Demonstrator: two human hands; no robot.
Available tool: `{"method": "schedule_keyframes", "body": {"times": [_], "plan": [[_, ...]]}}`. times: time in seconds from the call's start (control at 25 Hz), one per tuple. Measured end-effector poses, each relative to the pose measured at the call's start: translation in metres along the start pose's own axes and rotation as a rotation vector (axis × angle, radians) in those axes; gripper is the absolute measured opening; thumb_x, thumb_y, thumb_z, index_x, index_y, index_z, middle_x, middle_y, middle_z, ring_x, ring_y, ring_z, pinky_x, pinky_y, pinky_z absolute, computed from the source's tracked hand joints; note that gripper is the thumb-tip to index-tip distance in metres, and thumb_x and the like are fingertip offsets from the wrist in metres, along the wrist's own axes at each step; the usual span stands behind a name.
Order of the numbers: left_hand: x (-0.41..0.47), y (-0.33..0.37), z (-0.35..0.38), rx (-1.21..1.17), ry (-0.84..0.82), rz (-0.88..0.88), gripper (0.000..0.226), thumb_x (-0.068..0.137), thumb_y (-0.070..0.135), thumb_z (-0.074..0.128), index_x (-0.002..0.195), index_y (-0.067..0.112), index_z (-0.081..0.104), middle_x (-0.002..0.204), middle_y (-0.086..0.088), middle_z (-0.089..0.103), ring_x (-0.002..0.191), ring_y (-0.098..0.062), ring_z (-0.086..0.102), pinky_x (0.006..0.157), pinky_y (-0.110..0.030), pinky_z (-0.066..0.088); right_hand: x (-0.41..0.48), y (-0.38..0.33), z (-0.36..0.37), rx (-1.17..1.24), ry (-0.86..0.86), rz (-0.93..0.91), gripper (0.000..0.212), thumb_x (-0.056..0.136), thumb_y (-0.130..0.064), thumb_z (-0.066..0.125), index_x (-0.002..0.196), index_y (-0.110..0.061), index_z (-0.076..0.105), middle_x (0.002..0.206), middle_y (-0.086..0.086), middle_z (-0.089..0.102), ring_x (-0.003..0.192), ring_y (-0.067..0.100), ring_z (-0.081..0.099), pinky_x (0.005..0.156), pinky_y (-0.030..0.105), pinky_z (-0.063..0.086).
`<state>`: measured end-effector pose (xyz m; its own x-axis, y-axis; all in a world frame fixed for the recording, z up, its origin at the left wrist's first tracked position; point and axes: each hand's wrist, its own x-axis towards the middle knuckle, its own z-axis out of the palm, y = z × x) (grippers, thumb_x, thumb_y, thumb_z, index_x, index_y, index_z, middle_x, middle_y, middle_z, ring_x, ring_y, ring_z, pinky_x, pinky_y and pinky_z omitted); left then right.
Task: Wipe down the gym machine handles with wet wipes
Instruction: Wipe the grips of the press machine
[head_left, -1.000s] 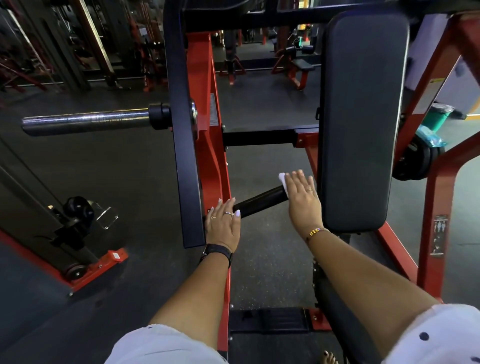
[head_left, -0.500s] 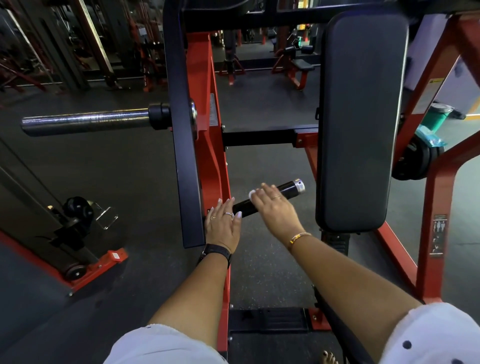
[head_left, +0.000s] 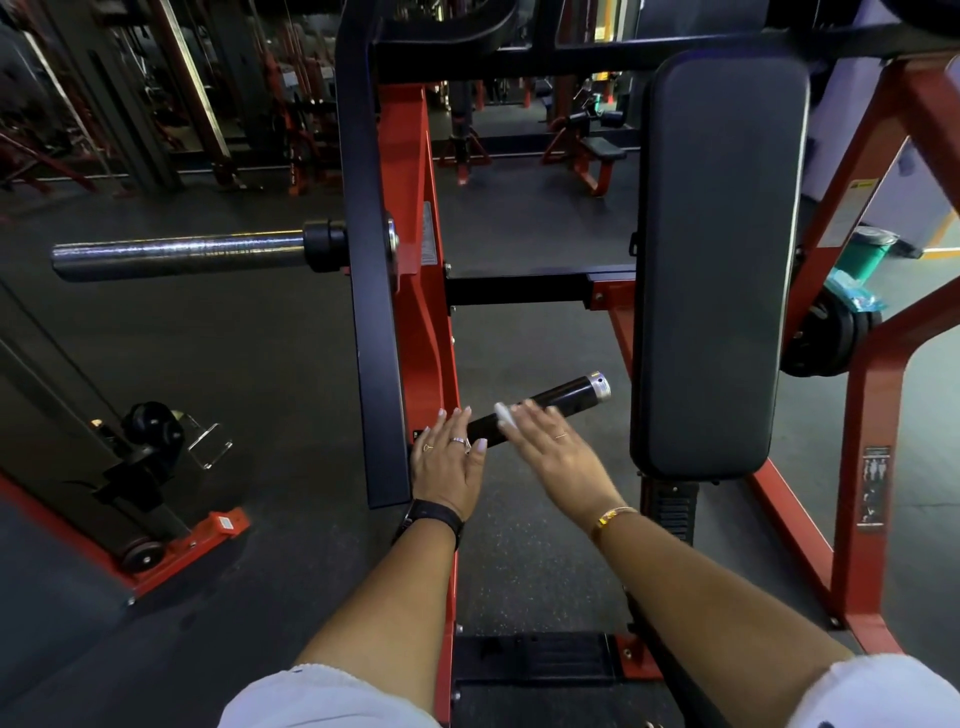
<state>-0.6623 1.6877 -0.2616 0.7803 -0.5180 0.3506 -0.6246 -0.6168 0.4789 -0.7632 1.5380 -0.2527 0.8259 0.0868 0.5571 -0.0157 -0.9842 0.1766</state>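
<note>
Head view: right hand (head_left: 550, 447) presses a wipe (head_left: 504, 413) onto the middle of the handle (head_left: 569, 391), fingers apparently straight though blurred. Left hand (head_left: 447, 462) rests flat-fingered at the handle's base. The wipe looks soft and light, the handle rigid; wrapping it should clean better.

Three labels on the red frame (head_left: 857, 545): pictogram sticker (head_left: 877, 488), yellow-headed label (head_left: 849, 213), grey plate (head_left: 427, 234). Their print is too small to read.

One left hand (head_left: 447, 467), one right hand (head_left: 556, 457), one handle (head_left: 566, 392), one wipe (head_left: 504, 414).
</note>
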Motion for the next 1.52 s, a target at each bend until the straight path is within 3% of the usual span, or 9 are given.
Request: {"method": "schedule_keyframes", "body": {"times": [0.2,0.4,0.6,0.76,0.84,1.0,1.16,1.4,1.52], "plan": [[-0.001,0.000,0.001,-0.016,0.009,-0.005,0.101,0.083,0.072,-0.015,0.144,0.015,0.041,0.148,-0.004,0.042,0.144,-0.018,0.024,0.115,-0.032,0.008,0.009,0.003,-0.001,-0.005,0.022,0.344,0.070,0.076,0.010,0.059,0.142,-0.003,0.040,0.147,0.012,0.041,0.139,0.028,0.033,0.114,0.046,0.020],[-0.001,0.001,-0.001,-0.008,-0.008,-0.005,0.104,0.079,0.074,-0.018,0.145,0.016,0.038,0.150,-0.002,0.039,0.145,-0.016,0.022,0.115,-0.031,0.006,0.013,-0.023,0.007,0.097,-0.029,-0.033,0.065,0.074,0.006,0.065,0.136,-0.006,0.049,0.141,0.011,0.049,0.133,0.024,0.043,0.112,0.044,0.029],[-0.001,0.001,-0.001,-0.023,0.002,-0.001,0.103,0.081,0.073,-0.018,0.146,0.015,0.037,0.150,-0.003,0.039,0.145,-0.017,0.022,0.115,-0.028,0.003,0.032,0.002,-0.008,0.028,0.016,0.301,0.053,0.076,0.008,0.052,0.128,0.002,0.055,0.123,0.017,0.062,0.125,0.032,0.051,0.111,0.046,0.024],[-0.001,0.001,-0.002,-0.036,-0.008,-0.001,0.111,0.074,0.077,-0.023,0.146,0.015,0.036,0.152,-0.002,0.036,0.145,-0.015,0.019,0.115,-0.030,0.004,0.039,-0.040,0.005,0.073,-0.053,-0.008,0.058,0.070,-0.001,0.072,0.126,-0.004,0.059,0.125,0.010,0.062,0.122,0.024,0.056,0.107,0.042,0.034],[-0.002,0.001,-0.003,-0.024,-0.004,0.001,0.109,0.076,0.076,-0.021,0.147,0.015,0.035,0.153,-0.002,0.034,0.146,-0.015,0.018,0.116,-0.030,0.003,0.033,-0.024,0.002,0.101,-0.023,-0.060,0.053,0.073,0.003,0.060,0.125,-0.004,0.060,0.125,0.010,0.063,0.121,0.025,0.056,0.106,0.043,0.037],[-0.004,0.003,-0.002,0.105,-0.013,0.063,0.090,0.087,0.068,-0.012,0.150,0.017,0.027,0.156,0.000,0.025,0.146,-0.013,0.011,0.116,-0.032,-0.001,0.019,0.046,-0.014,0.017,0.066,0.205,0.043,0.077,0.009,0.043,0.114,0.001,0.064,0.115,0.017,0.065,0.120,0.036,0.055,0.107,0.050,0.030],[0.002,0.014,0.000,0.231,-0.046,0.182,0.083,0.090,0.065,-0.010,0.151,0.020,0.024,0.157,0.002,0.023,0.144,-0.008,0.007,0.115,-0.029,-0.003,0.014,0.066,-0.020,0.020,0.033,0.430,0.049,0.079,0.012,0.039,0.122,0.001,0.058,0.124,0.017,0.060,0.130,0.036,0.045,0.112,0.046,0.024],[0.007,0.021,0.005,0.246,-0.080,0.183,0.092,0.083,0.069,-0.019,0.152,0.023,0.019,0.158,0.006,0.016,0.144,-0.006,0.000,0.115,-0.027,-0.006,-0.009,0.020,-0.007,0.106,-0.049,-0.027,0.069,0.073,0.011,0.045,0.140,-0.007,0.045,0.149,0.011,0.039,0.138,0.025,0.035,0.113,0.043,0.029],[0.006,0.018,0.005,0.237,-0.095,0.191,0.091,0.083,0.069,-0.018,0.152,0.022,0.018,0.159,0.004,0.018,0.147,-0.010,0.005,0.115,-0.029,0.000,-0.025,0.065,-0.016,0.132,-0.057,0.278,0.081,0.077,0.021,0.043,0.149,-0.012,0.027,0.156,0.004,0.025,0.144,0.022,0.022,0.118,0.041,0.021]]}}
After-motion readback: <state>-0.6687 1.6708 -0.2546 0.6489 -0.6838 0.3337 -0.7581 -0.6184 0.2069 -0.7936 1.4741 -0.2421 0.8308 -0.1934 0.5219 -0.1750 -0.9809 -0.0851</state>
